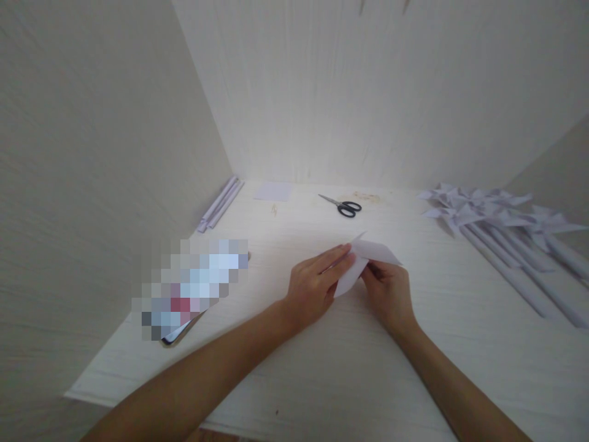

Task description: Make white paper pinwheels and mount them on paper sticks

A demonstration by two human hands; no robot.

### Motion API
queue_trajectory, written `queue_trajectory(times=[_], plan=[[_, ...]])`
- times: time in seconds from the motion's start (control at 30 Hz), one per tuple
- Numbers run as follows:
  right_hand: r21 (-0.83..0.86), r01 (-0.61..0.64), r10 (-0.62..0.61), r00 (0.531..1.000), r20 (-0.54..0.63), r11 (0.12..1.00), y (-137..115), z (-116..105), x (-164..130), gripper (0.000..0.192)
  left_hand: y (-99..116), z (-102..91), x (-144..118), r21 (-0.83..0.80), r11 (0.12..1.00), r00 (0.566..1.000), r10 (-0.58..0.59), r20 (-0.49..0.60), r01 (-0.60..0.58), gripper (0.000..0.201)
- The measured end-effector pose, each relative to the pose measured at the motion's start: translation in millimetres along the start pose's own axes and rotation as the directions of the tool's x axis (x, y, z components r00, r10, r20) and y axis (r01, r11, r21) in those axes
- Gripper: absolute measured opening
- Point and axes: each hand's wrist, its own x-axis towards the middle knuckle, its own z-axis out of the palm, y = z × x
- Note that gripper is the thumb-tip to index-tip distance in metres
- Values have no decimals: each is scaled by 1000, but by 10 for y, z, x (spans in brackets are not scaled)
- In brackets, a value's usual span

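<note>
Surface: a pale wooden surface (322, 368) in a corner between two light walls; all the things lie on it.
Pinwheels: a row of finished paper pinwheels (488, 212) on rolled paper sticks lies at the right side, well apart from the hands.
Phone: a dark phone (177, 334) lies at the left, near the person's left forearm; most of it is blurred out.
Paper rolls: a few thin paper rolls (221, 202) lie along the left wall, far from the hands.
Folded paper: a white folded sheet (368, 258) is in the middle of the surface, partly lifted, between both hands.
Handling: judged from its look, the folded paper is very light, thin and soft; it will bend and crease easily, and can slip on the smooth surface. Best hold seems at the edges and corners, near the fold, with light pressure.
Left hand: the left hand (315, 285) lies with its fingers flat over the left part of the sheet, pressing it down; the grip is closed on the paper.
Right hand: the right hand (389, 291) pinches the lower right edge between its fingertips.
Scissors: black-handled scissors (343, 204) lie behind the hands, untouched.
Small sheet: a small flat paper square (273, 191) lies near the back wall.
</note>
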Motion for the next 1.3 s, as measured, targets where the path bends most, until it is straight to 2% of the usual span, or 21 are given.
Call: queue_trajectory(times=[0.33, 0.7, 1.03, 1.3], plan=[[25, 29, -29, 1000, 12, 999, 8, 7, 15, 17, -22, -8, -27, -78, 996, 998, -50, 33, 52, 40], [72, 26, -28, 999, 28, 997, -56, 0, 11, 13, -36, -15, -27, -230, 954, 980, -179, 87, 194, 43], [-71, 94, -91, 995, 48, 993, -27, 7, -15, 14, -35, -22, 13, -300, 918, 966, -235, 111, 258, 40], [-141, 119, -113, 992, 48, 983, -59, -8, -17, 18, -44, -24, 84, -407, 832, 925, -354, 136, 378, 27]])
